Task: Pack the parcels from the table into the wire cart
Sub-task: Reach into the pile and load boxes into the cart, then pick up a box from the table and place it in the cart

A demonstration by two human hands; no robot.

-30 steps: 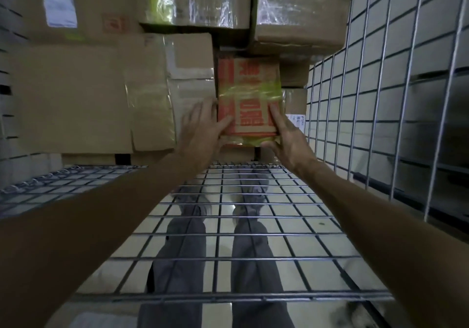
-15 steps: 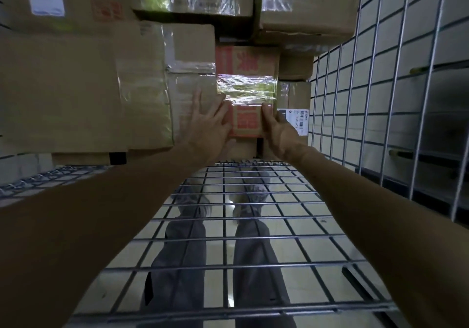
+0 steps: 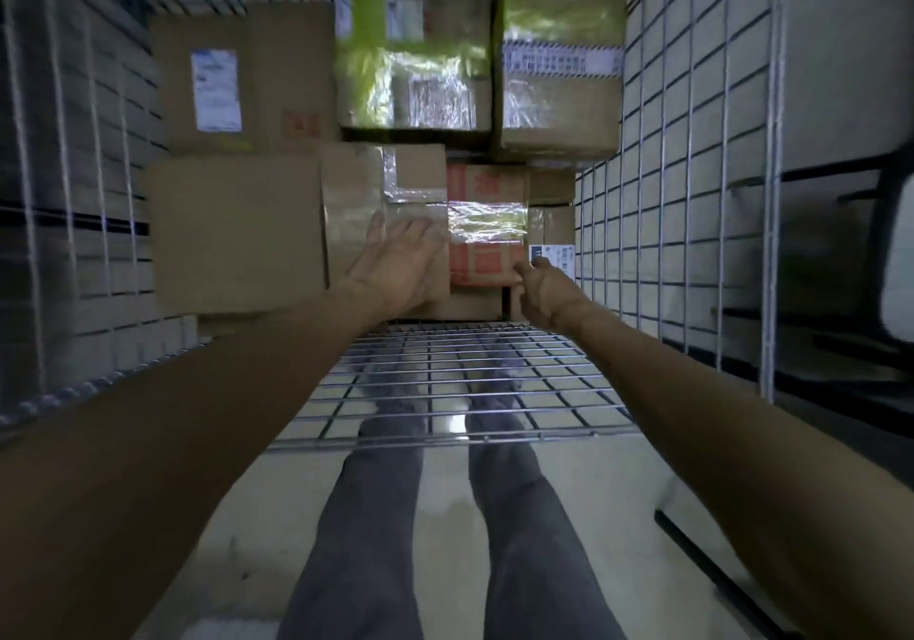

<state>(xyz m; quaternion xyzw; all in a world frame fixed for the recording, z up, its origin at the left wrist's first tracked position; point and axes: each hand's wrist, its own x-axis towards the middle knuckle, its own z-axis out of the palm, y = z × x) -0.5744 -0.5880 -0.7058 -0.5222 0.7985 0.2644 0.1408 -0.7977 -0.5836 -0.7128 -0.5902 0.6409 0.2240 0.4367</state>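
The red parcel [image 3: 487, 224] was wedged among boxes [image 3: 561, 70] at the back of the cart [image 3: 667, 194]. The left hand [image 3: 395, 263] was held beside it with fingers apart. The fingers of the right hand [image 3: 544, 288] were curled at its corner, and a grip could not be told. If seated loosely, it could be tipped forward.

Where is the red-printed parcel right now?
The red-printed parcel sits packed, right of centre in the head view, between the taped brown box and the barcode-labelled box.
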